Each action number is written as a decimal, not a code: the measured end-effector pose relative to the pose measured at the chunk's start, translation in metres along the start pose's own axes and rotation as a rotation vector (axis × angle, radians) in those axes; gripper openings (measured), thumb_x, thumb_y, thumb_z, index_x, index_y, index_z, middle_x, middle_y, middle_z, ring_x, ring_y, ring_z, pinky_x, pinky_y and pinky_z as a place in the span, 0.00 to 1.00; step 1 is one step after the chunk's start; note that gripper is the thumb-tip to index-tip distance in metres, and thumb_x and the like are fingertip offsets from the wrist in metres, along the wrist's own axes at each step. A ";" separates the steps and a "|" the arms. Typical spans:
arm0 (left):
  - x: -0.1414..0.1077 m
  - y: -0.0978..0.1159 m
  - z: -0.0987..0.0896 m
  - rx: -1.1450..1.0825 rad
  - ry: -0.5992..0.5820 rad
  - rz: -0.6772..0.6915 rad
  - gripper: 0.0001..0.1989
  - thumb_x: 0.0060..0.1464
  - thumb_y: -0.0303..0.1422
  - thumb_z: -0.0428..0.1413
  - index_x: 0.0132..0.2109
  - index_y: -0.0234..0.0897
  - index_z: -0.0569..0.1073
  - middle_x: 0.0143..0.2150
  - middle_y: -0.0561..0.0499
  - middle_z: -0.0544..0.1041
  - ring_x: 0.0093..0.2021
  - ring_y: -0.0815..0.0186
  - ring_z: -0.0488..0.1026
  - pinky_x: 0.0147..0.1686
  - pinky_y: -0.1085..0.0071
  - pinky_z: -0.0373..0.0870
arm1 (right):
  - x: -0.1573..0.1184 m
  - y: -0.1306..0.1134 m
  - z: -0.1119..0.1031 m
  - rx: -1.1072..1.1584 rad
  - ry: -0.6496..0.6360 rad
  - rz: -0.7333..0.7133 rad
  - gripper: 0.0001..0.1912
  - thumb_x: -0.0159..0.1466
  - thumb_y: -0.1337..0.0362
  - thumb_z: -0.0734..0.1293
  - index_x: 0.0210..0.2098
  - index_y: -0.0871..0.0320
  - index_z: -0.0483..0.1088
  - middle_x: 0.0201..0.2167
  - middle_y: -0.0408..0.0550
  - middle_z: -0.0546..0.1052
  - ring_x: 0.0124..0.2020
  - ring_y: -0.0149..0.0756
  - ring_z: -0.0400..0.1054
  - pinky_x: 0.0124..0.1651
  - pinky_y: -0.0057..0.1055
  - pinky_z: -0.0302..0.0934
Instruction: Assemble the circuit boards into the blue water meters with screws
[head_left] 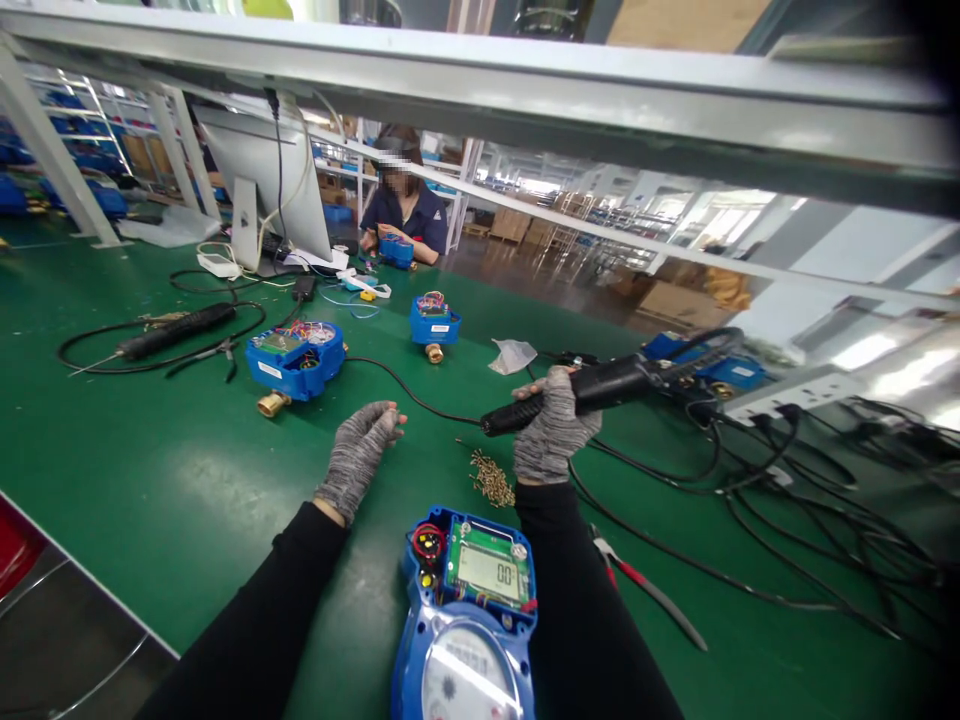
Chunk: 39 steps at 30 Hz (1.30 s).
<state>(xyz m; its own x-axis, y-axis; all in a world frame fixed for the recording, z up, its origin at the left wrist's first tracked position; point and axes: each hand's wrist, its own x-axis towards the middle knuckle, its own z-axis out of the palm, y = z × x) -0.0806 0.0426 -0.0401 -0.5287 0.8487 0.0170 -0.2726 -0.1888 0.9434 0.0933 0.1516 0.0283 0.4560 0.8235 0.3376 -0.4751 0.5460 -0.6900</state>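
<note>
My right hand, in a grey knit glove with bare fingertips, is wrapped round a black electric screwdriver. The tool lies nearly level, its narrower end towards the left. My left hand, gloved alike, hovers over the green bench with its fingertips pinched together; whatever they may hold is too small to make out. Between my hands and nearer the right one lies a pile of small brass-coloured screws. In front of me sits a blue meter with an exposed circuit board and a lit display.
Two more open blue meters, one at left and one further back, stand on the bench. Red-handled pliers lie at right, near a power strip and tangled cables. A second black screwdriver rests left. A co-worker sits opposite.
</note>
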 end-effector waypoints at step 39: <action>-0.023 0.005 0.016 0.488 -0.259 0.329 0.06 0.51 0.33 0.64 0.36 0.37 0.81 0.38 0.47 0.83 0.42 0.59 0.78 0.48 0.62 0.72 | -0.021 -0.080 0.017 0.293 -0.221 0.205 0.16 0.52 0.58 0.76 0.34 0.57 0.68 0.19 0.35 0.68 0.20 0.28 0.59 0.26 0.27 0.60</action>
<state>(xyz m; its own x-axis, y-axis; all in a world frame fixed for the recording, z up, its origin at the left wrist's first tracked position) -0.0566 0.0297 -0.0307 -0.2943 0.8880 0.3533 0.3005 -0.2649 0.9162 0.1088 0.0932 0.0867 0.1727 0.9156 0.3632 -0.7478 0.3619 -0.5566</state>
